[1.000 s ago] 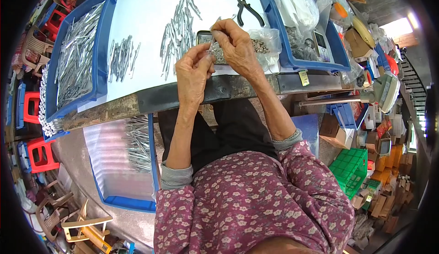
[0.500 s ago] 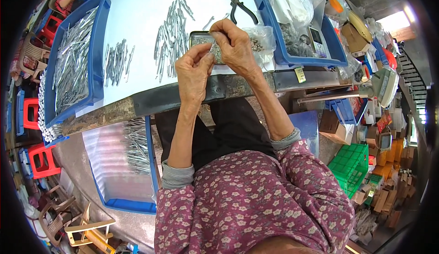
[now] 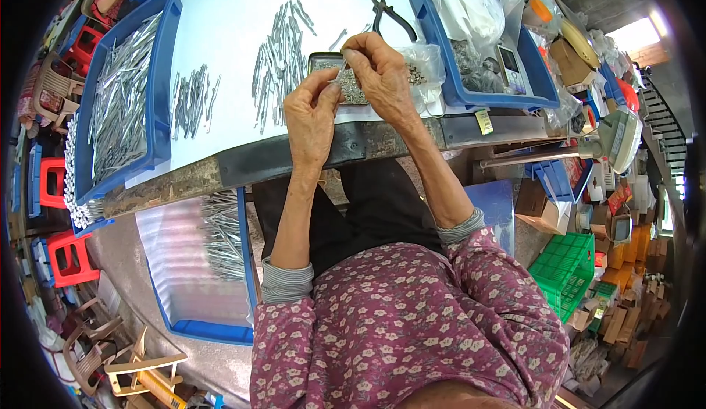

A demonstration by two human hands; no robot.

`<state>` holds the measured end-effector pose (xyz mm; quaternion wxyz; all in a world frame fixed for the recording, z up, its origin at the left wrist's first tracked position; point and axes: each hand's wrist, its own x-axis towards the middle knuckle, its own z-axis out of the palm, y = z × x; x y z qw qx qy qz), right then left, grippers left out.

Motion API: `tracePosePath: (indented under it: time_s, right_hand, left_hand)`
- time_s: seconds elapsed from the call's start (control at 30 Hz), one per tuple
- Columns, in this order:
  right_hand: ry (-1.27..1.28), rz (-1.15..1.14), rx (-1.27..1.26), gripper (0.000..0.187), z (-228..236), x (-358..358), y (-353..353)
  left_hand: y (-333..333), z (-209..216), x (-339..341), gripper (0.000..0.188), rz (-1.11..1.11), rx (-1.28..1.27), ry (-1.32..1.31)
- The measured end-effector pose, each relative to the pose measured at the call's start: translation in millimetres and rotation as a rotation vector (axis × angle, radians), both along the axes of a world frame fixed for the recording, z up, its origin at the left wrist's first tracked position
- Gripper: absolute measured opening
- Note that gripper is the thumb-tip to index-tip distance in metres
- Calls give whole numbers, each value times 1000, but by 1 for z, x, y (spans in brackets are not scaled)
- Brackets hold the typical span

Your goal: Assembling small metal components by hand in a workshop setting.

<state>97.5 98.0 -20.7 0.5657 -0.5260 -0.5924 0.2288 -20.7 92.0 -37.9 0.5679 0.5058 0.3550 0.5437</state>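
My left hand [image 3: 310, 118] is raised in front of a shallow dark-rimmed tin [image 3: 323, 57], thumb and forefinger pinched together. What they hold is too small to make out. Just right of it, my right hand [image 3: 381, 78] bends over the tin in a similar pinch, and its fingertips hide whatever is between them. Tiny metal parts [image 3: 351, 89] lie in the tin. A clear plastic bag [image 3: 430, 74] with more small parts sits beside my right hand. To the left spreads a pile of slim silvery metal pieces [image 3: 279, 59].
Dark-handled pliers [image 3: 391, 18] lie beyond the tin. A smaller pile of metal pieces [image 3: 193, 100] is farther left, beside a full blue tray [image 3: 163, 107]. Another blue tray [image 3: 478, 101] holds bags at right. Below the table edge [image 3: 272, 157] stands a lower blue tray [image 3: 206, 330].
My fingertips have drawn slightly apart; before, they almost met over the tin. Both hands stay pinched. The table view has shifted slightly to the right.
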Motion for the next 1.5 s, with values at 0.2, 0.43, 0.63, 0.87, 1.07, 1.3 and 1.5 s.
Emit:
tracePosePath:
  time_s: [0.2, 0.43, 0.63, 0.87, 1.07, 1.3, 1.5]
  right_hand:
    - [-24, 18, 0, 6, -6, 4, 3]
    - [-47, 33, 15, 5, -4, 5, 5]
    - [-73, 24, 10, 5, -7, 8, 5]
    - [-21, 16, -47, 8, -6, 5, 6]
    - [182, 0, -144, 9, -5, -2, -6]
    - [31, 43, -179, 10, -14, -9, -9]
    - [0, 52, -237, 13, -7, -6, -12]
  left_hand:
    - [2, -5, 0, 16, -52, -23, -36]
    - [5, -5, -3, 17, -175, -157, -272]
    - [5, -5, -3, 17, -187, -190, -279]
    - [5, -11, 3, 14, -159, -190, -280]
    - [9, -8, -1, 11, -106, -202, -240]
    - [10, -9, -5, 10, -68, -176, -221]
    - [9, -8, -4, 8, -31, -102, -132]
